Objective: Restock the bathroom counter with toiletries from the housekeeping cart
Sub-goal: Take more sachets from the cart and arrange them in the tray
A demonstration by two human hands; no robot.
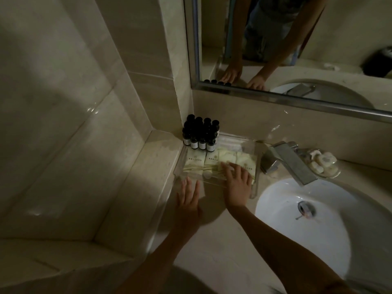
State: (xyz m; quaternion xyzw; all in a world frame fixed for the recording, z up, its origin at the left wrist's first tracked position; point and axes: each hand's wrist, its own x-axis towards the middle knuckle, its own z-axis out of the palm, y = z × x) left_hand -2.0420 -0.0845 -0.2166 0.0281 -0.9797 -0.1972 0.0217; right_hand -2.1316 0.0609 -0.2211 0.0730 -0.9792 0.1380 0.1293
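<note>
Left hand (187,200) flat on the beige stone table (212,240), fingers straight, at the near edge of the clear plastic tray (256,177); at its far left corner, small dark glass bottles (200,134) standing clustered, pale paper toiletry packets (203,164) in a row nearer. Right hand (237,183) spread, resting on the right-hand packets. Probably nearly restocked, only straightening left.

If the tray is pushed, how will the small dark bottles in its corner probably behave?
The dark bottles look tall and narrow, so they may tip if jolted. They stand packed together in the back corner of the clear tray, which probably steadies them. Being round, a fallen one would likely roll.
</note>
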